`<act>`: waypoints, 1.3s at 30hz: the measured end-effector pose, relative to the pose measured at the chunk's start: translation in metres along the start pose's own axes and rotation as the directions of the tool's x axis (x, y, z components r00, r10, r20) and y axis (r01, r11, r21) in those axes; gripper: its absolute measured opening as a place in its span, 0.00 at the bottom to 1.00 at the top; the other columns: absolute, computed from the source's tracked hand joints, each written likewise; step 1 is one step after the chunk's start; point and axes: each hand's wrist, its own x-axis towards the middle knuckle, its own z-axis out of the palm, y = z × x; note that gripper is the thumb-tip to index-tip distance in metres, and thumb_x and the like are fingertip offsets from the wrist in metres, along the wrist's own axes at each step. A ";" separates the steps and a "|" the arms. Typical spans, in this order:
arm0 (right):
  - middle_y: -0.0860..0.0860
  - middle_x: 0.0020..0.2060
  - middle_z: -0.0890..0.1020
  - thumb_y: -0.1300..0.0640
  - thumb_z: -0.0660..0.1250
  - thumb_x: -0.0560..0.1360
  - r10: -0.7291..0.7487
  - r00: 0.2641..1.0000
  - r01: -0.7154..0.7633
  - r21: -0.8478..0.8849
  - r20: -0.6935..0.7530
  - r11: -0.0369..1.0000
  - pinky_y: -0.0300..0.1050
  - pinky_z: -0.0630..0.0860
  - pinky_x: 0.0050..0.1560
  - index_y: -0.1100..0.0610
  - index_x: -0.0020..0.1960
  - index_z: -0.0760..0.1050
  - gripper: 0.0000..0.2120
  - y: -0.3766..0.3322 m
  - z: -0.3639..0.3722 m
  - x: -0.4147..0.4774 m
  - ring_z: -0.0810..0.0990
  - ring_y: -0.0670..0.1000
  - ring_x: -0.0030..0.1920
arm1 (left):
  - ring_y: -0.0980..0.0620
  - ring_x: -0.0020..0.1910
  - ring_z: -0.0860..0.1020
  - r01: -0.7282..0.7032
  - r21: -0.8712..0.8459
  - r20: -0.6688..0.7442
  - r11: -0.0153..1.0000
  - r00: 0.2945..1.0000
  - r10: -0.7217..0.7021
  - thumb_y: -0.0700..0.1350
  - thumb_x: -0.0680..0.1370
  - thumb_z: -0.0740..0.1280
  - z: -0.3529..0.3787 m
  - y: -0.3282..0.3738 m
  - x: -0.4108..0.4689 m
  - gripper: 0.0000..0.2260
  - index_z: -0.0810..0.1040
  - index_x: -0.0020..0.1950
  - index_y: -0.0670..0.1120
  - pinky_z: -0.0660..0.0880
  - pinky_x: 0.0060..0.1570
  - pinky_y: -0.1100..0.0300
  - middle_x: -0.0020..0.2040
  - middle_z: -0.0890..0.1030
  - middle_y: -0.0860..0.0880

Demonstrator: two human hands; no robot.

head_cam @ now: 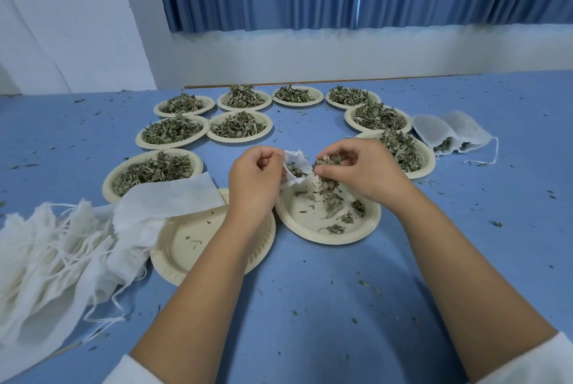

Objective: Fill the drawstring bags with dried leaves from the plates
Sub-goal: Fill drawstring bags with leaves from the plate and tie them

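Drawstring bag [294, 158] edge pinched by left hand [254, 180]; right hand [367, 171] grips leaves [326, 168], seemingly above plate [341, 238] rim.

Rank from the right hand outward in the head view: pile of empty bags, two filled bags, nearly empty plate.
1. nearly empty plate, directly beneath the right hand.
2. filled bags, off to its right.
3. pile of empty bags, far left.

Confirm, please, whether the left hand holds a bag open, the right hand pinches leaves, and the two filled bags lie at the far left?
Not quite: the head view shows the two filled bags at the far right; the heap at the left looks like empty bags. The left hand does hold a bag open, and the right hand pinches leaves.
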 end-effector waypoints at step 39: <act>0.52 0.41 0.84 0.59 0.77 0.70 -0.101 0.984 0.130 0.204 -0.147 0.970 0.51 0.75 0.36 0.50 0.44 0.82 0.07 -0.011 0.040 -0.013 0.74 0.61 0.28 | 0.57 0.32 0.79 0.050 -0.166 -0.014 0.985 0.999 -0.053 0.41 0.80 0.65 0.004 0.005 -0.002 0.06 0.81 0.45 0.46 0.82 0.45 0.55 0.28 0.79 0.56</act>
